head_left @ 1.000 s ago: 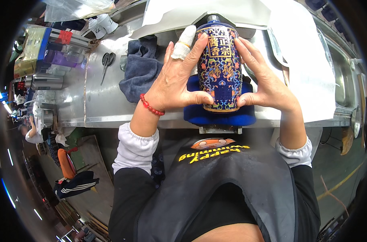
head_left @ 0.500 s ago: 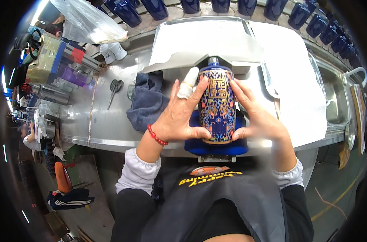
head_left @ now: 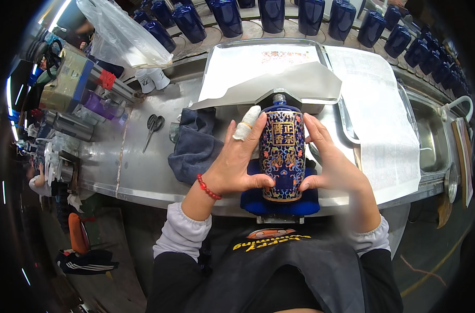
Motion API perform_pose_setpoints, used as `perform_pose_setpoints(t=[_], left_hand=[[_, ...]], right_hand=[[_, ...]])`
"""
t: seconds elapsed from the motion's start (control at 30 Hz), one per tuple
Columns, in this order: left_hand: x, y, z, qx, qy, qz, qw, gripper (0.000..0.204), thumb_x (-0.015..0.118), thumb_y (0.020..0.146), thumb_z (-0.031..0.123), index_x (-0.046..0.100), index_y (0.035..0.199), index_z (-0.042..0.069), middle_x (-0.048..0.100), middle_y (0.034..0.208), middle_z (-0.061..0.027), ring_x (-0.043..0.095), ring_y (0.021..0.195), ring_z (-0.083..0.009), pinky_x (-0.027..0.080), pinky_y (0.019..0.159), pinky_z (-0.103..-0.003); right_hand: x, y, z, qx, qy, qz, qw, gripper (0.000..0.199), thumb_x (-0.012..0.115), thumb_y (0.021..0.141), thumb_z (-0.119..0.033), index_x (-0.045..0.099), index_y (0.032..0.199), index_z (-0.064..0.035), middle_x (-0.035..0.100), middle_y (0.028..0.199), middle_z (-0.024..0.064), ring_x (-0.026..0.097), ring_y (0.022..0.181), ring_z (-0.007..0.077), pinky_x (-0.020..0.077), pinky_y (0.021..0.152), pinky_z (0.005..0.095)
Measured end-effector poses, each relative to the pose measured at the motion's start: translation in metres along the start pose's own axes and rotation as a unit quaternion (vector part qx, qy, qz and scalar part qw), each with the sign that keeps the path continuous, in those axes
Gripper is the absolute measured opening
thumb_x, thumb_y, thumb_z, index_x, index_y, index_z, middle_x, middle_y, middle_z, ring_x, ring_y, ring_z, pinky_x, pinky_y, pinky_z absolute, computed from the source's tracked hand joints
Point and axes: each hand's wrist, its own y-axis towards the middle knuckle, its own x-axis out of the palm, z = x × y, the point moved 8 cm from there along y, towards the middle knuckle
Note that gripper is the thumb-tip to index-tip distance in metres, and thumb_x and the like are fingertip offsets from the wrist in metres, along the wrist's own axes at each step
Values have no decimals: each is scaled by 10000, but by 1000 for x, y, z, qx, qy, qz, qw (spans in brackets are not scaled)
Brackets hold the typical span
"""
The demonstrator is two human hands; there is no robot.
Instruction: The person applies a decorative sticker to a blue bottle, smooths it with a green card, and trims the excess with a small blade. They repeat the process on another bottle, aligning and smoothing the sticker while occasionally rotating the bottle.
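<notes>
A dark blue bottle (head_left: 282,167) with a dense gold and multicoloured floral pattern lies before me, its neck pointing away. It rests on a blue padded support (head_left: 280,207) at the bench's front edge. My left hand (head_left: 238,161) presses along its left side with thumb and forefinger. One finger of that hand wears a white wrap. My right hand (head_left: 335,163) holds the opposite side, thumb near the base and fingers near the shoulder. Beyond the bottle, a metal tray (head_left: 208,65) holds white sheets, with a coloured print on the top one.
Left of the bottle lie a dark blue cloth (head_left: 193,147) and black scissors (head_left: 153,129). Printed paper (head_left: 381,115) covers the right side, beside a metal sink (head_left: 430,141). Several plain blue bottles (head_left: 271,15) stand on a curved conveyor at the back. A plastic bag (head_left: 125,36) hangs at upper left.
My view has tilted slightly, so the bench and bottle appear lower and more of the back row shows. Both hands keep their places on the bottle. The printed sheets look less washed out.
</notes>
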Motion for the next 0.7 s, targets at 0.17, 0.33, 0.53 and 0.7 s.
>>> perform_pose_setpoints(t=[0.17,0.33,0.53,0.7], left_hand=[[2,0,-2,-1,-3,-3,1000,1321,675,726,834,122,1655,75,178,1677,-263,204,1548,-434,91,1204,-667],[2,1,-2,6,-8,-1,1000,1330,675,723,839,110,1656,78,173,1677,-267,198,1548,-440,91,1205,-668],[4,0,-3,8,-19,-3,1000,1343,671,715,852,94,1660,91,167,1677,-270,185,1551,-444,88,1205,-671],[5,1,-4,11,-8,-4,1000,1350,669,712,855,89,1659,89,169,1676,-270,188,1550,-446,92,1201,-678]], right_hand=[[3,2,3,15,3,-9,1000,1368,907,621,-596,158,1643,-80,168,1650,259,249,1524,442,352,1204,496],[3,1,5,6,-8,-13,1000,1357,887,641,-615,148,1643,-75,201,1638,273,244,1526,443,351,1205,498],[3,-1,10,14,-7,-21,1000,1335,865,675,-629,126,1648,-91,206,1636,270,292,1500,462,380,1189,507],[2,2,5,2,-26,-25,999,1322,865,684,-611,134,1643,-68,215,1638,281,305,1498,455,373,1192,496]])
